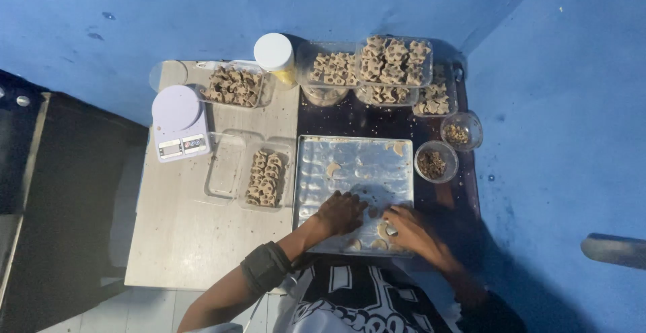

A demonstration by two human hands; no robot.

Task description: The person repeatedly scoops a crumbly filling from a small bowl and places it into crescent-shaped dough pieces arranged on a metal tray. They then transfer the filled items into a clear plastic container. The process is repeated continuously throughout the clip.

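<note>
Pale crescent cookie [385, 230], likely crumbly, pinched lightly by right hand [412, 230]; left hand [341, 212] rests loosely curled on tray [356, 164].

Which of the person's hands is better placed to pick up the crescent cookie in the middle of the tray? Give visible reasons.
Probably the left hand: it rests on the tray just below the cookie, while the right hand lies farther off, near the tray's lower right corner.

head cam | high overhead, facing straight down | table [202, 252] mid-distance — single view
</note>
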